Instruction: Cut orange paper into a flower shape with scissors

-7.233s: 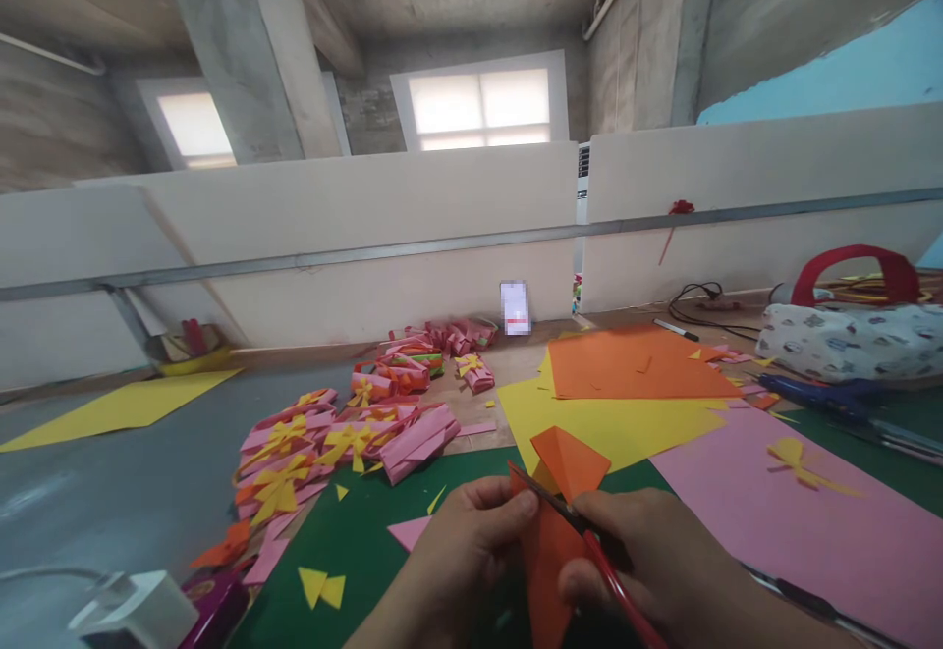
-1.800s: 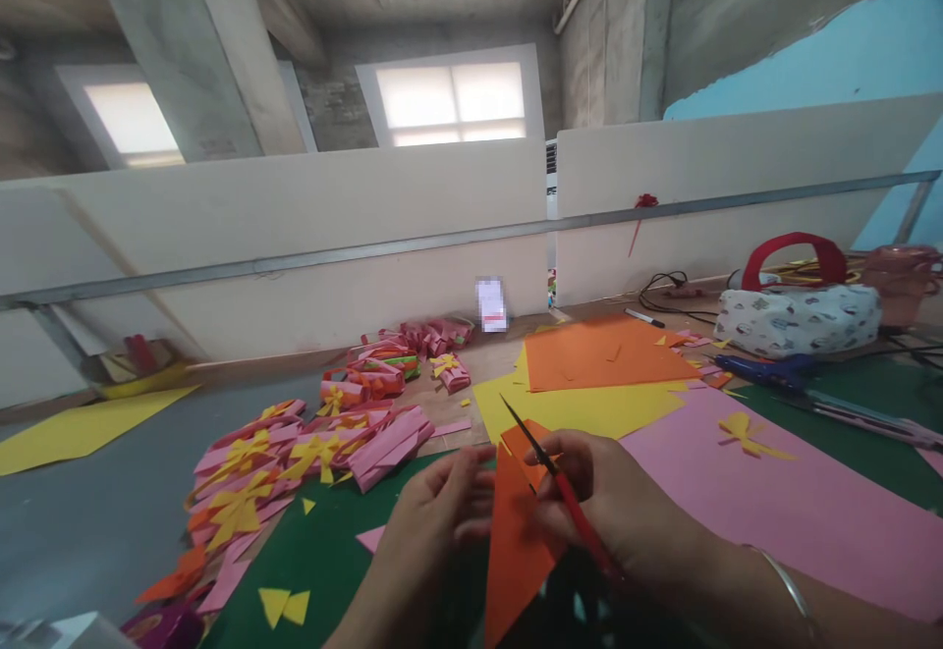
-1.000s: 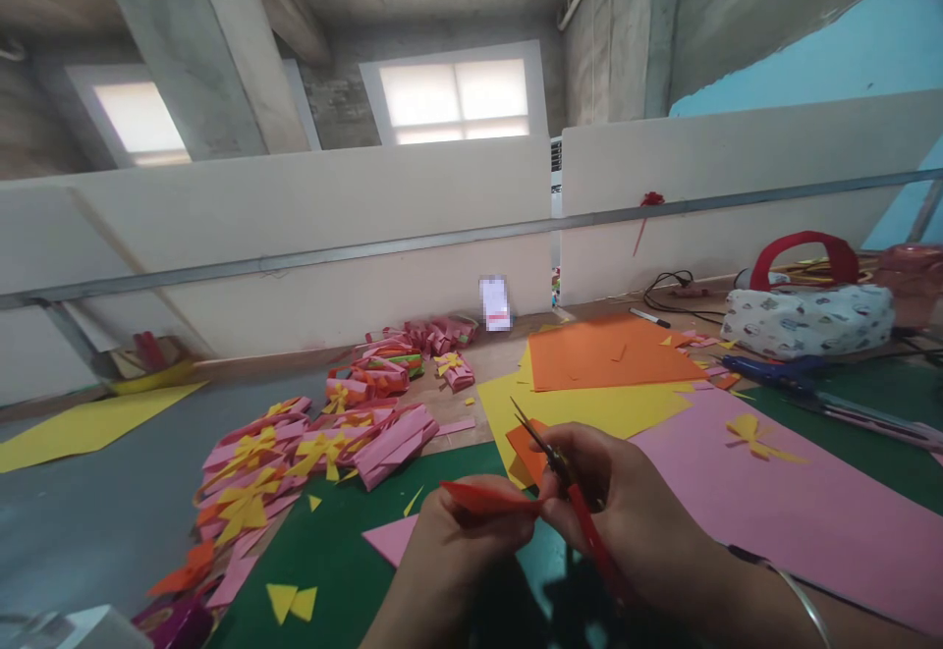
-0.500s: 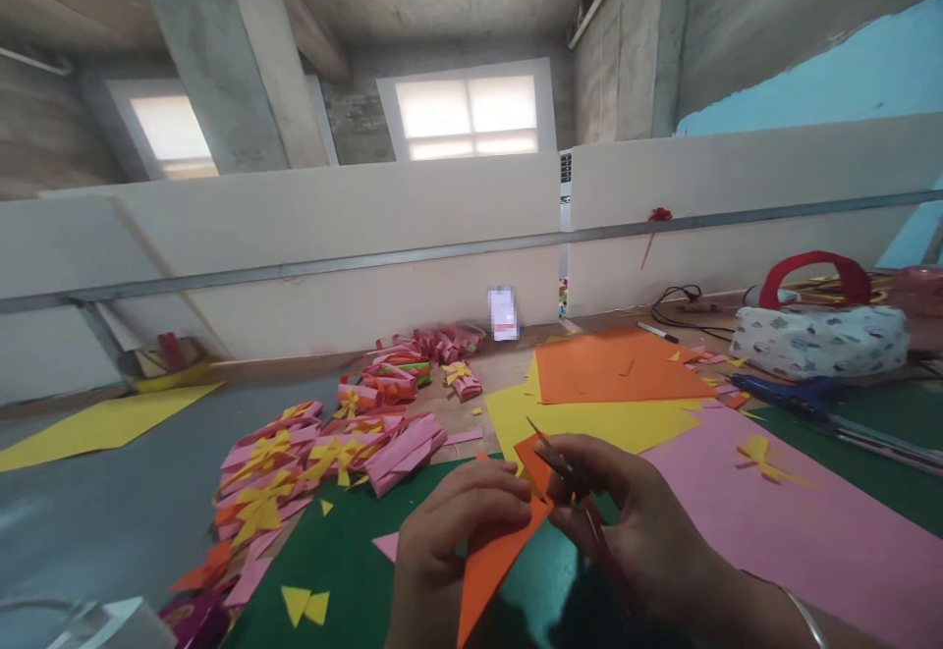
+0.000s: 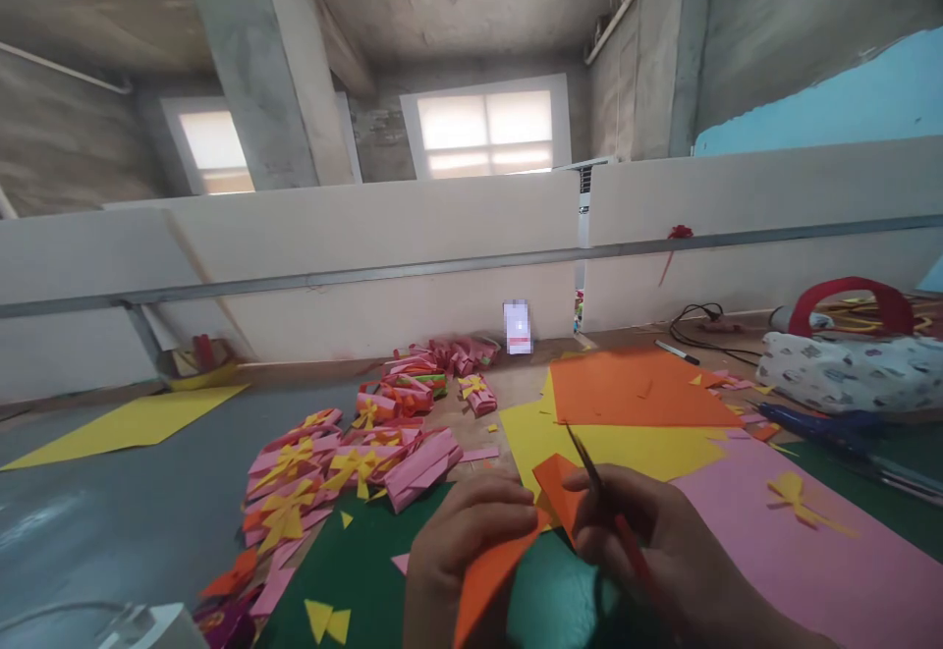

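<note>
Over the green mat (image 5: 368, 561), the orange paper (image 5: 492, 575) is gripped under the curled fingers of the left hand (image 5: 475, 521), and the scissors (image 5: 635, 549) are held in the right hand (image 5: 663, 531), blades (image 5: 585, 458) pointing up and away. If the paper were tugged, it could be torn; if the blades were swung leftward, a finger could be nicked. The left thumb is hidden, the paper's near end is cut off below, and whether the upper flap (image 5: 558, 487) belongs to the same piece cannot quite be told.
</note>
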`<move>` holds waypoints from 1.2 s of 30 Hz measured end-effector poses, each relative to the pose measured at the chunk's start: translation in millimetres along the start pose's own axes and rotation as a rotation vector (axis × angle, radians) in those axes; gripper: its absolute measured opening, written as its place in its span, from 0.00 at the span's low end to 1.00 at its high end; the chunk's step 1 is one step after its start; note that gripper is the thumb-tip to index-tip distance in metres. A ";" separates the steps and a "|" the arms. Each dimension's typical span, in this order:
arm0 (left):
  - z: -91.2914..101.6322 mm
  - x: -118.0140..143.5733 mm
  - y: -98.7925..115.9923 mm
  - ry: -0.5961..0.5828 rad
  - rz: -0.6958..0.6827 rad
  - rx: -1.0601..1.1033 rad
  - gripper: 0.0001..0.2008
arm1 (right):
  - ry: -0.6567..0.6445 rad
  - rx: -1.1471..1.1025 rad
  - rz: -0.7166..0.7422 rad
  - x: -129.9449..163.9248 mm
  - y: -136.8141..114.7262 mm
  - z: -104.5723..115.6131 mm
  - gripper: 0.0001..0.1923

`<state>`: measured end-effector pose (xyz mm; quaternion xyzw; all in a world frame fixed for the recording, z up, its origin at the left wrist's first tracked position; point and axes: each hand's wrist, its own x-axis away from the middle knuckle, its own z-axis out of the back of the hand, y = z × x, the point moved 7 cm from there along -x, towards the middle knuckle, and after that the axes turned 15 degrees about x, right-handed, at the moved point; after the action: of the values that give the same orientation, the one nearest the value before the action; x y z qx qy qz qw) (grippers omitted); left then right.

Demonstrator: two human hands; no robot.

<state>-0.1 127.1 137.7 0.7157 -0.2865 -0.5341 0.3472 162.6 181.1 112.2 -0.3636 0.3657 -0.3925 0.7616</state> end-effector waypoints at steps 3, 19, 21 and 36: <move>-12.7 9.5 -1.3 -0.057 -0.009 0.007 0.11 | -0.153 -0.306 -0.218 7.2 5.0 -18.0 0.14; 8.5 6.2 -43.2 0.125 0.391 -0.071 0.24 | -0.085 -0.308 -0.426 0.2 18.5 -2.0 0.21; -10.7 22.9 -69.7 -0.037 0.759 0.158 0.27 | -0.115 -0.292 -0.416 -1.0 17.3 -1.4 0.21; -19.9 46.0 -93.7 0.247 0.978 0.547 0.16 | -0.087 -0.298 -0.413 9.7 30.0 -32.3 0.23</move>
<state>34.9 150.6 40.2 0.6207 -0.6694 -0.1303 0.3867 149.5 176.8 69.3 -0.5552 0.3045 -0.4654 0.6184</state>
